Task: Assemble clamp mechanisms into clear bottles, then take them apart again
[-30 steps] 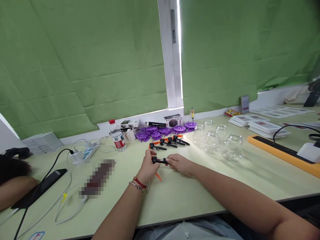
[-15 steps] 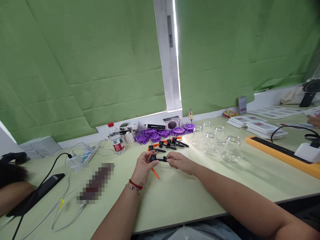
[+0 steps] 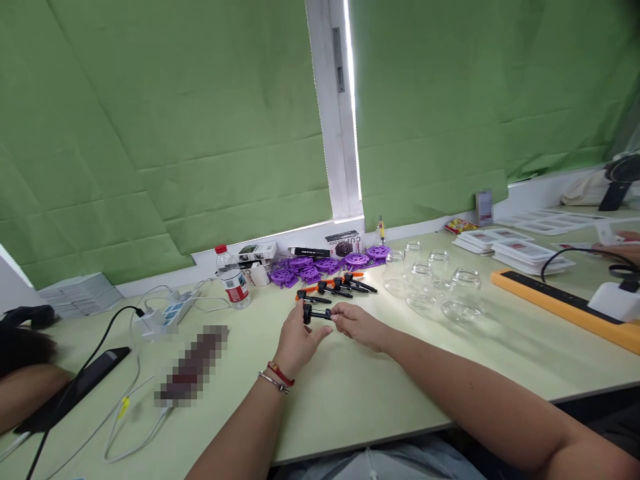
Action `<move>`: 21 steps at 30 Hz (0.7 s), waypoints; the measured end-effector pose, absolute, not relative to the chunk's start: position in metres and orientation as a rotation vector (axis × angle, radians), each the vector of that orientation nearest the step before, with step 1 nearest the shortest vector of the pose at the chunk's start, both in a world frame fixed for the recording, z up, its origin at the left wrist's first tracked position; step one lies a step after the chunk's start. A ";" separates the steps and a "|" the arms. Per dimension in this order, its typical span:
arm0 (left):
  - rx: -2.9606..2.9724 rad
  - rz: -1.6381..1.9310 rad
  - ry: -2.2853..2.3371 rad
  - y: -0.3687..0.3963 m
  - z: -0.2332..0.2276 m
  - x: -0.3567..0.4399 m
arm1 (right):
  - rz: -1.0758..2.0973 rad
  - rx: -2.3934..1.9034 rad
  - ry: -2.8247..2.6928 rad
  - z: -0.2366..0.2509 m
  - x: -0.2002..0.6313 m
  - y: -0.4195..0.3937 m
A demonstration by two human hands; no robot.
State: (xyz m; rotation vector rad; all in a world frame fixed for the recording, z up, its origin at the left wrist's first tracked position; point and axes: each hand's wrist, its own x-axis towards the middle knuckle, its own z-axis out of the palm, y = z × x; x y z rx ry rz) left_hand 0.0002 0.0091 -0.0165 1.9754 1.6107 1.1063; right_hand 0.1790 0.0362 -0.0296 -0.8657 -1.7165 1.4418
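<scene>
A black shaft piece (image 3: 320, 313), with a round black head at its left end and thin rods along its middle, is held above the table between my hands. My right hand (image 3: 356, 325) pinches its narrow right end between thumb and fingers. At the round head is my left hand (image 3: 299, 337), its thumb stretched out to the right, apart from the piece. The other left fingers are mostly hidden behind the hand and the head. Beyond my hands lie several similar black pieces with orange strips (image 3: 336, 288). Purple spoked discs (image 3: 327, 266) lie in a row behind them.
Several clear glass jars (image 3: 463, 293) stand to the right, near an orange power strip (image 3: 560, 310). A bottle with a red cap (image 3: 233, 280), white cables and a tablet (image 3: 85, 380) are on the left. White card stacks (image 3: 530, 260) lie farther right. Other people's arms show at both sides.
My left thumb has come off the black piece and stretched out, and the left hand has turned. The orange strip below that hand is out of sight. My right hand keeps its pinch.
</scene>
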 end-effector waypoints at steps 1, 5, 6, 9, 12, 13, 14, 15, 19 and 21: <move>1.979 1.104 1.615 0.009 -0.018 0.002 | 1.459 -0.870 -1.701 -0.029 0.179 0.036; 1.987 1.103 1.657 0.012 -0.023 0.006 | 1.543 -0.867 -1.650 -0.029 0.177 0.034; 1.998 1.098 1.680 0.012 -0.023 0.007 | 1.563 -0.856 -1.644 -0.029 0.177 0.034; 2.033 1.087 1.743 0.011 -0.018 0.011 | 1.589 -0.838 -1.646 -0.030 0.176 0.034; 2.055 1.020 1.731 0.008 -0.006 0.015 | 1.579 -0.827 -1.658 -0.031 0.176 0.036; 2.067 0.999 1.728 0.008 -0.002 0.017 | 1.588 -0.823 -1.649 -0.032 0.176 0.037; 2.084 0.985 1.734 0.007 0.002 0.020 | 1.605 -0.814 -1.633 -0.032 0.176 0.037; 2.105 0.979 1.745 0.008 0.006 0.022 | 1.629 -0.800 -1.610 -0.033 0.176 0.038; 2.234 0.924 1.766 0.018 0.014 0.028 | 1.654 -0.760 -1.550 -0.033 0.176 0.043; 2.290 0.887 1.736 0.028 0.010 0.027 | 1.619 -0.793 -1.545 -0.033 0.176 0.047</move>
